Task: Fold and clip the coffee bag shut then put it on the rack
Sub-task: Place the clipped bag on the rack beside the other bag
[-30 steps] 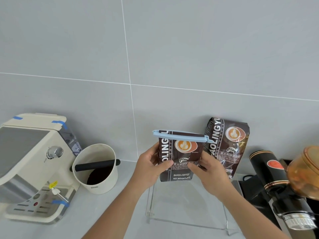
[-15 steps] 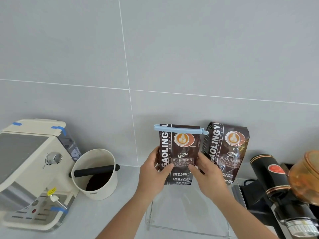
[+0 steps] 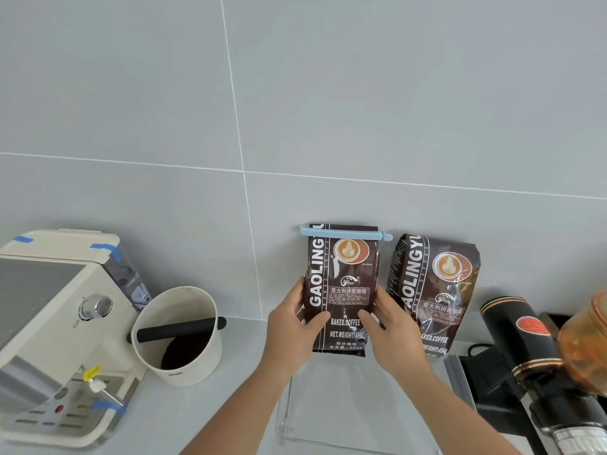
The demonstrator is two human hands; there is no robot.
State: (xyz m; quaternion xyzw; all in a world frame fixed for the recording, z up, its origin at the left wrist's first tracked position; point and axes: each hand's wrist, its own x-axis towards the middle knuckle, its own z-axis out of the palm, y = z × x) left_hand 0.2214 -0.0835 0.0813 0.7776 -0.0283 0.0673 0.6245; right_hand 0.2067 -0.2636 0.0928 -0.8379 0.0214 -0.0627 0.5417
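A dark brown coffee bag [image 3: 343, 287] stands upright at the back of a clear acrylic rack [image 3: 331, 405], close to the wall. A light blue clip [image 3: 345, 232] runs across its folded top. My left hand [image 3: 292, 326] grips the bag's left side and my right hand [image 3: 391, 330] grips its right side, thumbs on the front. A second, unclipped coffee bag [image 3: 433, 290] of the same kind stands just to the right on the rack.
A cream espresso machine [image 3: 56, 323] fills the left. Beside it stands a cream knock box [image 3: 177, 333] with a black bar. A black grinder [image 3: 525, 343] with an amber hopper [image 3: 584, 343] is at the right. A grey tiled wall lies behind.
Both hands have carried the clipped bag away from me and set it upright near the wall, beside the second bag. The camera has tilted slightly.
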